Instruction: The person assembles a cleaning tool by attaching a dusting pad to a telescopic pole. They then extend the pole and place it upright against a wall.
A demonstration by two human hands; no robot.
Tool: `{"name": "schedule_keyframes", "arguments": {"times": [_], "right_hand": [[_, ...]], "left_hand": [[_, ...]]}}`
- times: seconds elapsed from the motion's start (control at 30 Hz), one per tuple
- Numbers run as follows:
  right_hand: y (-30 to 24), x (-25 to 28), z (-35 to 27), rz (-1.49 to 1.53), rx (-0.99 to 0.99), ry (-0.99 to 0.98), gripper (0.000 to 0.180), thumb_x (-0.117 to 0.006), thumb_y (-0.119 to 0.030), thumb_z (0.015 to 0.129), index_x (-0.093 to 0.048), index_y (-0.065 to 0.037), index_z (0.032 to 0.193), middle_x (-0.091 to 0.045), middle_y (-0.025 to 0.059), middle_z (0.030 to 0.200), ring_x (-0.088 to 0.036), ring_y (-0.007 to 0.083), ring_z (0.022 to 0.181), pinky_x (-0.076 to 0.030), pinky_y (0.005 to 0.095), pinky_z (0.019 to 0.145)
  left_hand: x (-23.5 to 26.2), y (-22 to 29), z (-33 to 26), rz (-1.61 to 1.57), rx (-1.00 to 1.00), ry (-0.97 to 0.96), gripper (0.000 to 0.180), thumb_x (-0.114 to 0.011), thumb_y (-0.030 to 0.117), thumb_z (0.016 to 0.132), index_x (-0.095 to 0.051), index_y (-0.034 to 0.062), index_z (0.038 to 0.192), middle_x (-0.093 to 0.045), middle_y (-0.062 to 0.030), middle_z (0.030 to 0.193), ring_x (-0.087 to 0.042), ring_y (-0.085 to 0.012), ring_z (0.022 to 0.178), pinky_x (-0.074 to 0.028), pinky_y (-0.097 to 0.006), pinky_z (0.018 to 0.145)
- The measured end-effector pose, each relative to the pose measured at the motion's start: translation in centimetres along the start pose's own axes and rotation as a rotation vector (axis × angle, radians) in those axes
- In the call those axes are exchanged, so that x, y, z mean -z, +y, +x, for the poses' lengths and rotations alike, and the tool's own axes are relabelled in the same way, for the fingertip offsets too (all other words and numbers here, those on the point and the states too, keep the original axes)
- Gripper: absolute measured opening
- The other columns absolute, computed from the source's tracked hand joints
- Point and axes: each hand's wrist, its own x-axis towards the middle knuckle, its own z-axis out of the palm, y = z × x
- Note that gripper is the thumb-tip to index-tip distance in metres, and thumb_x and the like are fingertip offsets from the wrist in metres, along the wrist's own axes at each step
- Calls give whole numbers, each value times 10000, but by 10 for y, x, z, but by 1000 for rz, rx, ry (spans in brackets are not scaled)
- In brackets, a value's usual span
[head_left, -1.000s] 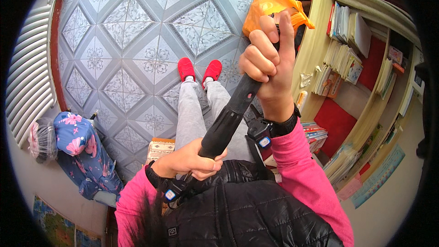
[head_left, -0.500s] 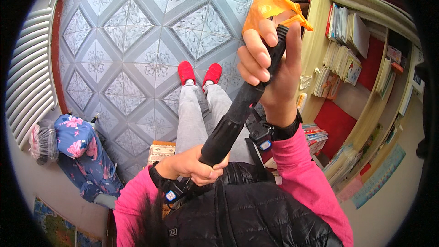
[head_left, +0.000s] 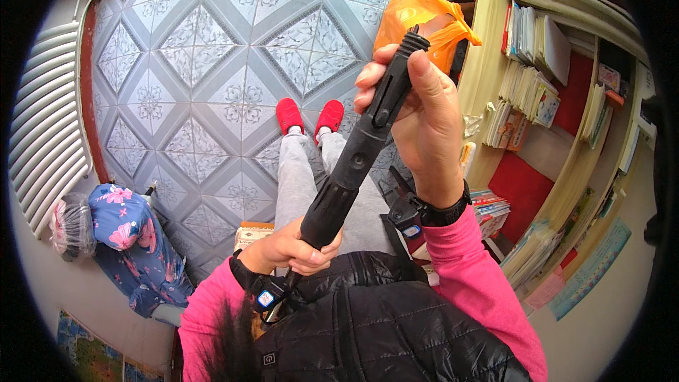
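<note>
Diagonally before me lies a thick black stick-like tool [head_left: 358, 152] with a round button on its middle and a ribbed, narrowing tip at the upper end; its exact kind I cannot make out. My left hand [head_left: 303, 249] wraps round its lower, thicker grip. Near the tip, my right hand [head_left: 428, 113] holds the slotted upper part between the thumb on the right side and fingers curled behind it. The fingers' middle parts are hidden by the tool. Both wrists carry black straps with small devices.
An orange plastic bag [head_left: 410, 18] stands beyond my right hand, beside a wooden bookshelf [head_left: 475, 71] full of books and papers. To the left are a white radiator [head_left: 53, 127] and a blue flowered cloth cover [head_left: 138, 240]. Red slippers [head_left: 289, 114] rest on the patterned tile floor [head_left: 205, 78].
The tool has turned about its length, bringing the button to face up, and shifted slightly left. My right fingers have slid from over its front to behind it; the left hand keeps its grip.
</note>
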Motion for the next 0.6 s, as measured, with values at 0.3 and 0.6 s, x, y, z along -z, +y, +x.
{"name": "schedule_keyframes", "arguments": {"times": [0.3, 0.6], "right_hand": [[2, 4, 3, 52, 74, 58, 381, -564, -314, 938, -584, 53, 1039, -672, 173, 895, -684, 205, 740, -551, 282, 668], [5, 4, 10, -20, 55, 258, 364, -589, -304, 925, -605, 55, 981, -679, 155, 831, -689, 211, 709, -551, 274, 651]], "left_hand": [[-6, 4, 1, 223, -36, 208, 203, -648, 121, 833, -475, 26, 881, -433, 17, 598, -353, -36, 415, -279, -201, 390], [-30, -17, 21, 848, -320, 861, 291, -695, 134, 791, -508, 10, 976, -546, -44, 638, -531, -152, 495, -416, -292, 465]]}}
